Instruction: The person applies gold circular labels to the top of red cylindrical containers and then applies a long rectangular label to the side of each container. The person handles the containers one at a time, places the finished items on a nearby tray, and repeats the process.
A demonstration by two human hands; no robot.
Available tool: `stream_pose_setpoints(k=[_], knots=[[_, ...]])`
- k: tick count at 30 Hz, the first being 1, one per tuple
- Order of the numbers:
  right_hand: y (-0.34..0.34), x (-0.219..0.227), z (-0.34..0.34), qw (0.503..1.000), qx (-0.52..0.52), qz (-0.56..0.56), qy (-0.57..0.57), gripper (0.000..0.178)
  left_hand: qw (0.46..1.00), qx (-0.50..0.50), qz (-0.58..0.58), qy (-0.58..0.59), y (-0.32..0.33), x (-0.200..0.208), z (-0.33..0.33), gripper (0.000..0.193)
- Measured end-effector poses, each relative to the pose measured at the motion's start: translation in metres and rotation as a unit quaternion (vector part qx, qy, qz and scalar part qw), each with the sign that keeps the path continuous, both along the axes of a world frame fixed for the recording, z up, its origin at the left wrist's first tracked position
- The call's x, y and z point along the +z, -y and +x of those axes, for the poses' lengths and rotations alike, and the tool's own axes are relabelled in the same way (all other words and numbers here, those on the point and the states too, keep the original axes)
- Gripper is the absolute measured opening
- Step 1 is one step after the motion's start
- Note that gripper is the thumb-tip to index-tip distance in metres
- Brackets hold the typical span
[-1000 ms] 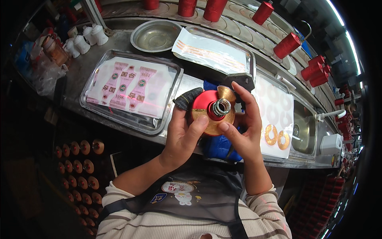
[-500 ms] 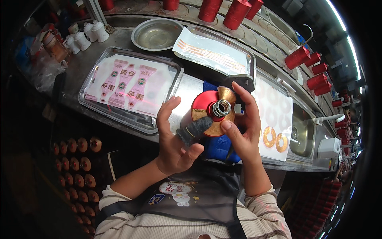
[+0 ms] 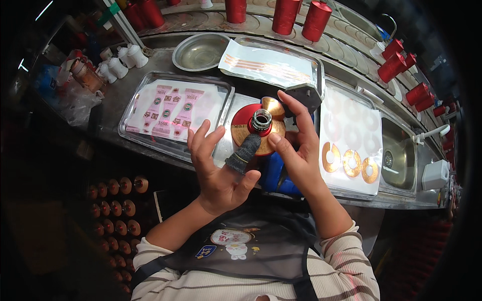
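Observation:
A red bottle (image 3: 241,118), its threaded neck uncapped, stands in front of me with its mouth toward the view. A gold ring-shaped label (image 3: 242,134) lies around its shoulder, and the far-right end (image 3: 273,107) curls up. My right hand (image 3: 301,150) grips the bottle from the right, thumb on the gold label. My left hand (image 3: 218,173) has its fingers spread; the index finger, in a dark knitted finger cover (image 3: 244,154), presses on the label close to the neck. The bottle's lower body is hidden by the hands.
A blue padded support (image 3: 281,176) and a dark bracket (image 3: 305,97) are by the bottle. Left is a tray (image 3: 129,131) of pink labels; right, a sheet (image 3: 341,183) with gold rings beside a sink (image 3: 401,175). Behind are a metal bowl (image 3: 198,52) and red bottles (image 3: 284,17).
The view has shifted, showing another gold ring on the sheet. The bottle has turned more mouth-up, and the gold label now shows farther around its left side. The covered finger stays on the label.

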State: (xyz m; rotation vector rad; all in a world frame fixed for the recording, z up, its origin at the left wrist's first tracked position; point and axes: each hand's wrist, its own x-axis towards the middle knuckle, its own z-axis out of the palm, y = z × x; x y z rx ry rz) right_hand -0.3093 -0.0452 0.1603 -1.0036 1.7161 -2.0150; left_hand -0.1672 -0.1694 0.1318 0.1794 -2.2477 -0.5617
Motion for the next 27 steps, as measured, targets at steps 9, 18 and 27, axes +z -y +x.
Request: stream_pose_setpoints(k=[9,18,27], knots=[[0.004,-0.012,-0.019,0.999,0.017,-0.044,-0.008,0.044,0.991,0.060,-0.110,0.052,-0.033,0.011,-0.018,0.026],[0.005,-0.001,-0.039,0.994,0.108,-0.026,0.010,0.047,0.993,0.051,0.102,-0.011,-0.023,0.016,-0.029,0.081],[-0.002,0.003,-0.041,0.994,0.105,-0.032,0.016,0.064,0.776,-0.279,0.549,0.138,0.045,0.022,-0.040,0.098]])
